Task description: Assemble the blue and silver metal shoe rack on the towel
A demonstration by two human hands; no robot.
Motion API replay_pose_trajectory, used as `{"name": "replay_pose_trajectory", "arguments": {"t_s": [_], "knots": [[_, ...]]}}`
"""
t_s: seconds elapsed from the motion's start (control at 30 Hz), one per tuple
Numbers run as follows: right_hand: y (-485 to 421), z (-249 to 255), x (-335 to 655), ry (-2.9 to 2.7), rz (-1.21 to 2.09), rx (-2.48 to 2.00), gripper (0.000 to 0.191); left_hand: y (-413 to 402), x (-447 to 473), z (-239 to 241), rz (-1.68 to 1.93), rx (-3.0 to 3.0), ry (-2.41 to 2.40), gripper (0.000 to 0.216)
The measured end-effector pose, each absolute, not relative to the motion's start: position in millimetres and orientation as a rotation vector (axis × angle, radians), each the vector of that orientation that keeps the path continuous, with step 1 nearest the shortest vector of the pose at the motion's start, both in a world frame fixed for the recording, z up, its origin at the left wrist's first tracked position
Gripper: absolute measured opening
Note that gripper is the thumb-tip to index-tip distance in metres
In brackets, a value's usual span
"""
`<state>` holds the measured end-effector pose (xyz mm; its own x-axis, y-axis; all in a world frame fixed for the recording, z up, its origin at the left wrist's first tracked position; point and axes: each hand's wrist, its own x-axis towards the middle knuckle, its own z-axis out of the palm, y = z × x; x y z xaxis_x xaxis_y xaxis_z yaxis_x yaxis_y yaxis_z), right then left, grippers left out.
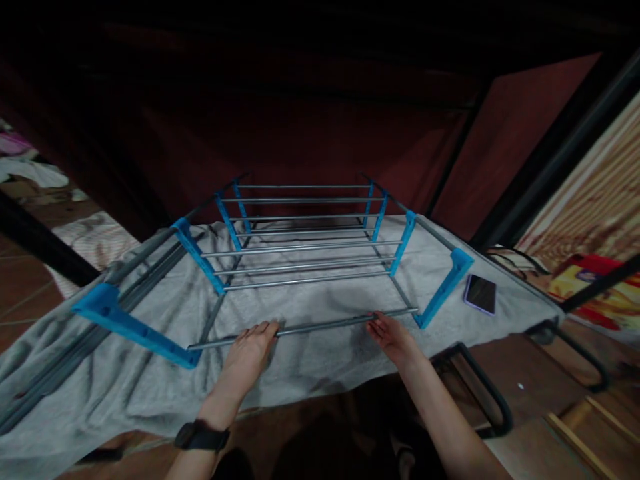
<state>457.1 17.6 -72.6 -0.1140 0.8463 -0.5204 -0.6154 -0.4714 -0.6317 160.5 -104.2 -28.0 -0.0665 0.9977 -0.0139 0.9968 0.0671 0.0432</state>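
Observation:
A rack of blue plastic brackets and grey metal rods lies on a grey blanket. Across its near end runs a metal rod, between the left front bracket and the right front bracket. My left hand, with a dark watch on the wrist, is closed over this rod left of its middle. Farther right, the fingers of my right hand pinch the same rod. Several crossbars join the brackets behind. The rod's left end reaches past the lower end of the left front bracket.
Loose grey tubes lie along the left side of the blanket. A phone rests to the right of the rack. Dark red panels stand behind. A black metal frame and a red and yellow package are at the right.

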Motion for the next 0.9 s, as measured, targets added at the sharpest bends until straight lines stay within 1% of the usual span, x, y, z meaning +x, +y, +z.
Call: {"name": "replay_pose_trajectory", "arguments": {"t_s": [0.4, 0.7, 0.9], "knots": [[13, -72, 466, -0.339, 1.8, -1.096, 0.01, -110, 162, -34, 0.029, 2.137, 2.2, 0.035], [10, -77, 468, -0.358, 1.788, -1.136, 0.008, -116, 160, -46, 0.114, 2.165, 2.172, 0.032], [12, -78, 471, -0.373, 1.798, -1.221, 0.013, -120, 169, -38, 0.13, 2.183, 2.246, 0.032]]}}
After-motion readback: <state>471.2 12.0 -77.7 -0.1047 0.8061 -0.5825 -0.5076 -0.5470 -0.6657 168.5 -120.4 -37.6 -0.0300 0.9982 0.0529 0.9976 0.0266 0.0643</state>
